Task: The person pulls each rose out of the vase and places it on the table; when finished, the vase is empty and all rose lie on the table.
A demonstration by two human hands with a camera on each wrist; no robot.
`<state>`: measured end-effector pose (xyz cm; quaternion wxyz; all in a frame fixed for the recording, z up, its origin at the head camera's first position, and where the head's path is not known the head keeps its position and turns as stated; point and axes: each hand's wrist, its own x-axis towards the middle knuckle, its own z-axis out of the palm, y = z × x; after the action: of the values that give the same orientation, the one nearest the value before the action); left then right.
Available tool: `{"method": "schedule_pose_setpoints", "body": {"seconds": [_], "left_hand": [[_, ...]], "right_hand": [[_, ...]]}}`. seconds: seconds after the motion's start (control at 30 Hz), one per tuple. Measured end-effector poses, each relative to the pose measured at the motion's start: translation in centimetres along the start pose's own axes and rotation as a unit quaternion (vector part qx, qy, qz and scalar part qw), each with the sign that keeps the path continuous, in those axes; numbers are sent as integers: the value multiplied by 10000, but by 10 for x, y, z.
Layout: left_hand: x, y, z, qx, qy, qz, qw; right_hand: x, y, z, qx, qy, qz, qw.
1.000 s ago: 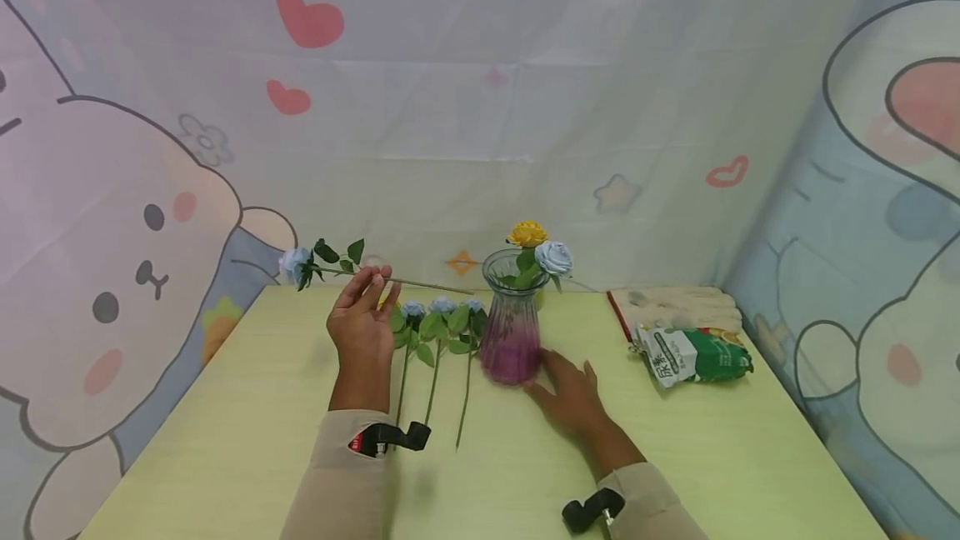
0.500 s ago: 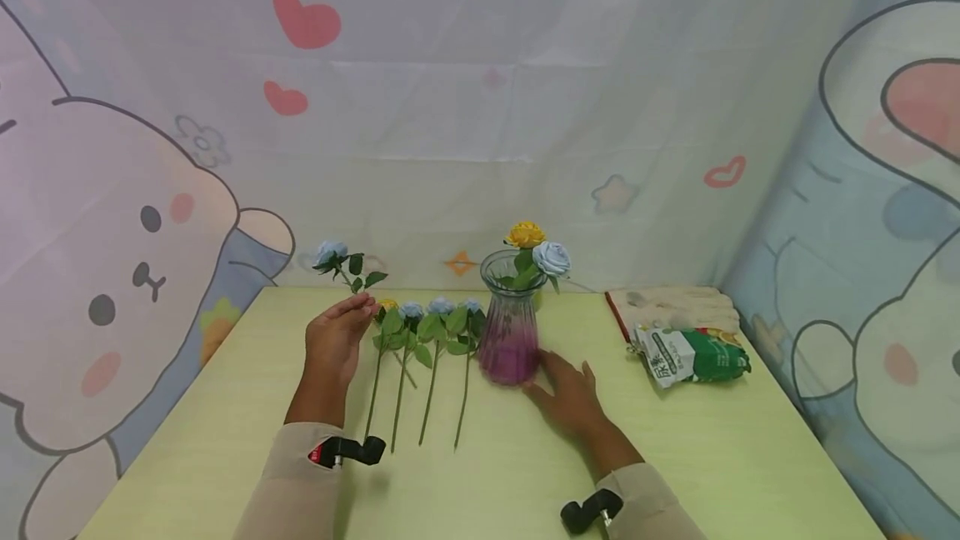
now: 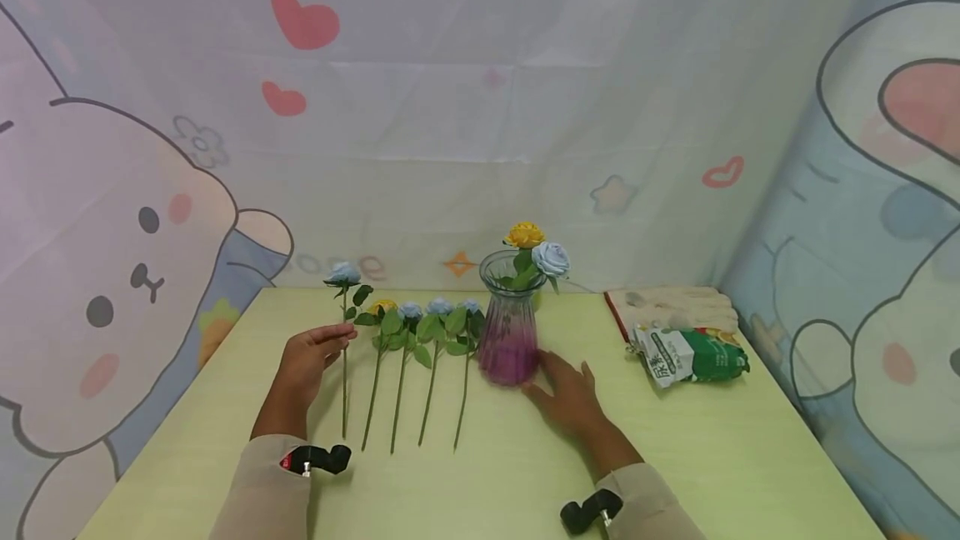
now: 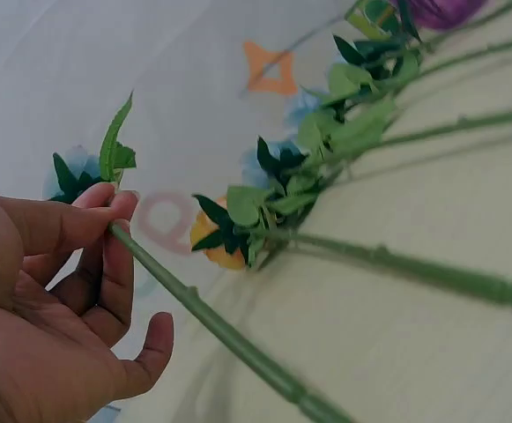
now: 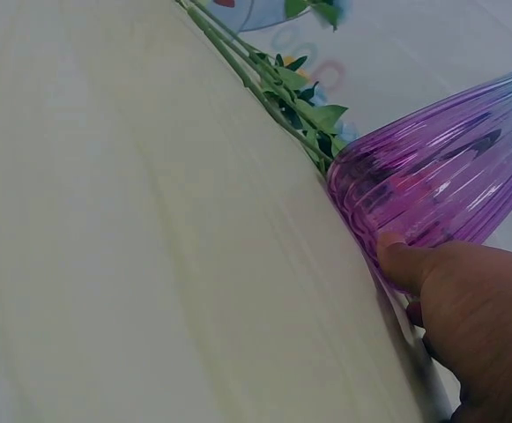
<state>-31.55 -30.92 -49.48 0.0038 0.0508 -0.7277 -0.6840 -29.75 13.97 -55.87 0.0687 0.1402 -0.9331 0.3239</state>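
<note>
My left hand (image 3: 311, 357) pinches the stem of a blue artificial rose (image 3: 344, 273) between thumb and fingertips. In the head view the rose points bloom up, at the left end of a row. The left wrist view shows its green stem (image 4: 229, 339) slanting down from the fingers. My right hand (image 3: 572, 394) holds the lower right side of a purple-tinted glass vase (image 3: 510, 340), the thumb (image 5: 405, 260) on the glass and the other fingers mostly hidden. A yellow rose (image 3: 525, 234) and a pale blue rose (image 3: 551, 259) stand in the vase.
Beside the held rose lie a yellow rose (image 3: 382, 307) and several blue roses (image 3: 439, 306), stems toward me. At the back right, a green and white packet (image 3: 693, 355) lies against pale work gloves (image 3: 678, 307). A printed cloth (image 3: 420, 107) hangs behind the table (image 3: 675, 457).
My left hand has moved left and down with the blue rose, turning it from lying sideways to bloom up beside the row. The right hand and vase have stayed put.
</note>
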Motion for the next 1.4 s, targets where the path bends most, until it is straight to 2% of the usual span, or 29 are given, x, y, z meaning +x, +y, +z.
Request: {"method": "schedule_pose_setpoints", "body": {"seconds": [0.23,0.37,0.47,0.63,0.8,0.87,1.1,1.27,1.4], "left_hand": [[4,-15,-3,1085,87,147,9939],[8,-24,0,1479,69,464,9879],[11,-31,4,1774,62,591,9823],[11,-37,9,1982,59,588,9784],[6,-38,10,2192,329,511,9738],[4,-39,11,2345,483,497,9696],[1,-42,11,2694,744,851,9564],[2,-44,10,2699,788,907,9554],[3,-45,8,2621,755,926,9576]], "right_hand": [[-2,-2,-1,53,38,-41,10000],[-2,-4,-3,-2,25,-34,10000],[-1,-5,-4,-16,17,-18,10000],[-1,-5,-4,-31,29,-29,10000],[-1,-5,-3,-53,48,-25,10000],[-1,-4,-3,-60,62,-31,10000],[-1,-1,-1,-79,63,-38,9999],[-1,-1,-1,-64,60,-48,10000],[0,-2,-1,-48,68,-35,10000]]}}
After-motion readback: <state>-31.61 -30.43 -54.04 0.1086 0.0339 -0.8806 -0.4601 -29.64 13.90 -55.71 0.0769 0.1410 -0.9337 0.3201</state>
